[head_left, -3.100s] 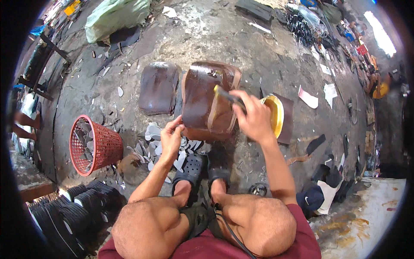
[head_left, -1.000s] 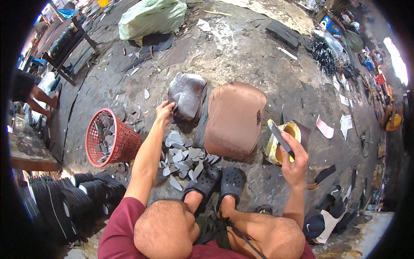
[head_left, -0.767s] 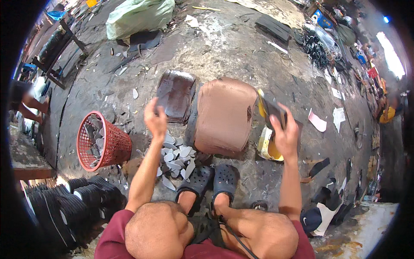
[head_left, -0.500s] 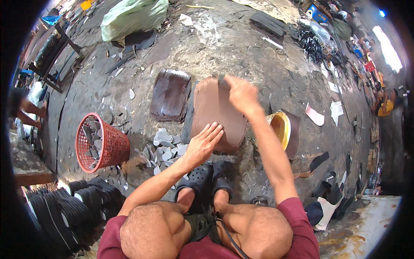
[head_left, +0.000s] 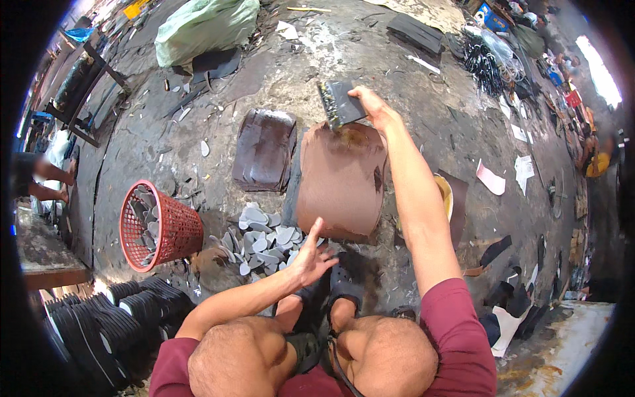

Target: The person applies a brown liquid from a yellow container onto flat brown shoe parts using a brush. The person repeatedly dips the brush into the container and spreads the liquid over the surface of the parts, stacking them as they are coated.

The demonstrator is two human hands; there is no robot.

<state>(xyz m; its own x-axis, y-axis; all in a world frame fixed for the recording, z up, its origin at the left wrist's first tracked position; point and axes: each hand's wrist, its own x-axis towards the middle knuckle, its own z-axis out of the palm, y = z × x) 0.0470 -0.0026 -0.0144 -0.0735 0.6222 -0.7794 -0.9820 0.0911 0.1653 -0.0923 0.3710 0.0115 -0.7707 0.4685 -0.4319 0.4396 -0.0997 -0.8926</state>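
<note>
Right hand (head_left: 374, 109) clamped on black spreader (head_left: 346, 102), crusted edge (head_left: 328, 106) facing left; left hand (head_left: 309, 264) fingers apart; brown sheet (head_left: 339, 188) lengthwise fore-aft.

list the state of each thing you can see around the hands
Dark pad, gripped in right hand
Left hand, open, fingers spread
Brown sheet, lying flat, darker patch at far end
Dark brown stack, glossy on top
Red basket, uncovered, grey pieces inside
Grey cutouts, heaped loose
Yellow container, uncovered, partly hidden
Pale green bag, crumpled
</note>
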